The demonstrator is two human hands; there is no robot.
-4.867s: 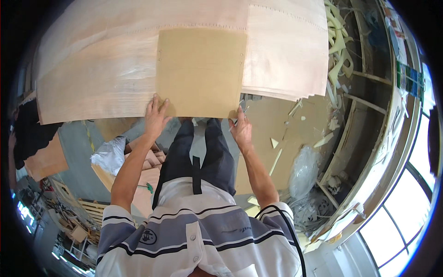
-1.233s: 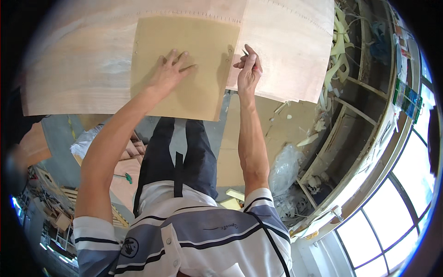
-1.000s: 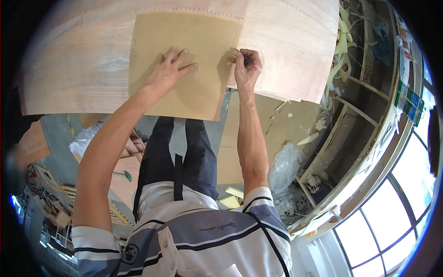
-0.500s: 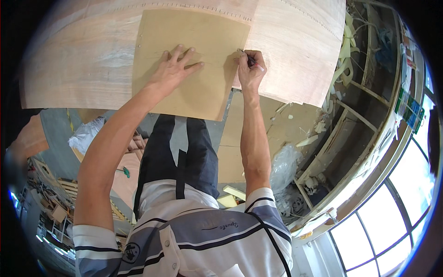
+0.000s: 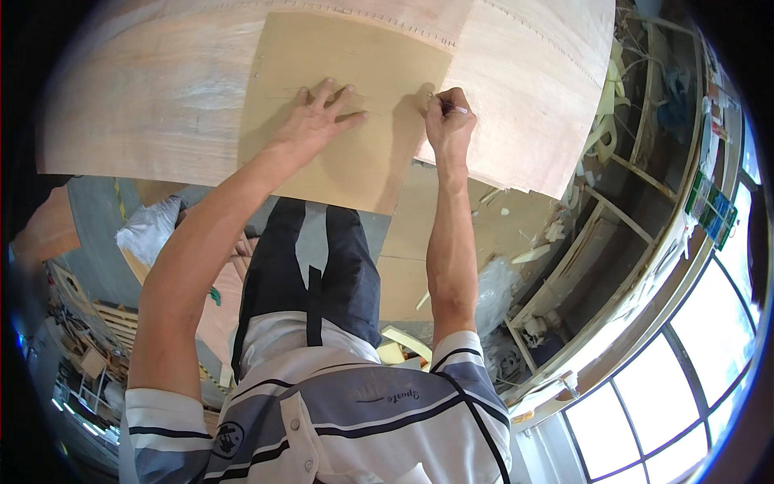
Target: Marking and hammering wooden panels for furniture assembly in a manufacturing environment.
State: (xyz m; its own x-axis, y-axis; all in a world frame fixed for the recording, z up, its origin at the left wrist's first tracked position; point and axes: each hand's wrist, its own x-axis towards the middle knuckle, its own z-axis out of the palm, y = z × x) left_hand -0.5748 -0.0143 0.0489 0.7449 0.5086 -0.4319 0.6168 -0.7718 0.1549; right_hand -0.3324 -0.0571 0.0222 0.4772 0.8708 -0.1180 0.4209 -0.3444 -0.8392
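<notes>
A flat tan board lies on a large pale plywood sheet, its near edge jutting out past the sheet toward me. Spread across the middle of the board, my left hand presses down with its fingers apart. My right hand is closed around a dark pen with a pale end, at the board's right edge. The pen's tip is hidden by my fingers. Short dark marks run along the plywood beyond the board's far edge.
Right of the plywood stands a wooden frame shelf holding scraps and offcuts. Below it on the floor lie clear plastic wrap and a brown sheet. A white plastic bag sits at the left. Large windows are at lower right.
The view has shifted slightly, so board and hands appear a little farther right. My right hand has moved slightly nearer along the board's right edge, and the pen has turned in my fingers.
</notes>
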